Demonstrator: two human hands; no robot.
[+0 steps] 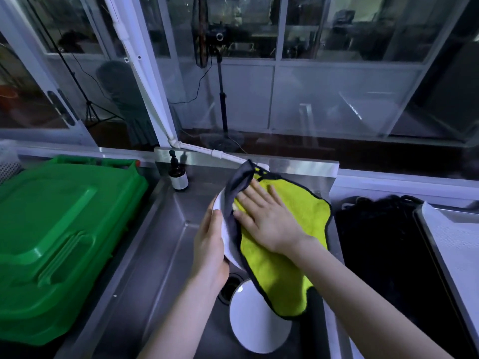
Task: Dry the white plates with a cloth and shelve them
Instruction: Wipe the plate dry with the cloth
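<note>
— Over the steel sink [166, 255], dead centre, the left hand [211, 244] grips a white plate [225, 229] tipped up on its edge, thumb hooked over the rim on the left side!

— And the other fingers?

— Wrapped behind the plate, mostly out of sight. Thumb and palm are clamped on that edge.

— What about the right hand [261, 213]?

— Flat on the yellow-green cloth [285, 255], fingers straight and a little apart, pressing it against the plate's face. The cloth covers most of the plate, its grey underside folded over at the far left corner, its tail hanging down towards the near side.

— Any more plates?

— Yes, a second plate [256, 325] lies down in the basin, near side, just right of the drain [229, 286], with the cloth's lower end hanging over its far edge.

— Surroundings?

— A big green plastic lid [59, 242] sits on the left. A brown pump bottle [178, 176] stands upright at the sink's far left corner, below a white pipe [145, 81]. On the right sits something black, possibly a rack or mat [383, 255]; it is too dark to tell.
</note>
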